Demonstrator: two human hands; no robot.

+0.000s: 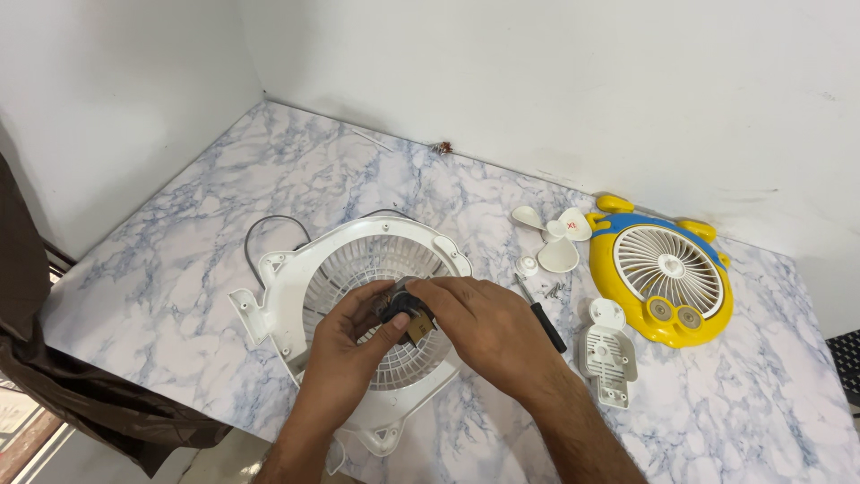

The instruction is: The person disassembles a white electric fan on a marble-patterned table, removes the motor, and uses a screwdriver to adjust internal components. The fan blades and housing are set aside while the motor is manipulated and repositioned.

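Stretching from the near edge to two white walls, the desk (179, 260) has a blue-veined marble-look top and sits in a corner, with the walls meeting at the far left. At the left a dark brown cloth (36, 350) hangs just past the desk's edge, and a bit of floor shows below it.

Near the front edge lies a round white fan housing (296, 278) with a slatted grille, flat on the desk, its lower tab reaching almost to the edge. A thin grey cable (260, 233) loops out behind it. Both hands meet over the middle of the grille. The left hand (345, 354) pinches a small dark motor (403, 309) between thumb and fingers, and the right hand (479, 327) closes on the same motor from the other side, fingers curled over it. The motor sits at the grille's centre; whether it rests on the grille or is lifted clear cannot be told.

To the right, a black-handled screwdriver (545, 323) lies just beside the right wrist, with a few small screws (554, 289) near its tip. Behind them is a white fan blade (555, 237), then a yellow and blue toy fan (667, 282) close to the back wall, and a small white cover plate (607, 354) in front of it.

The far left of the desk and the near right corner are bare marble, giving open space on both sides of the hands.
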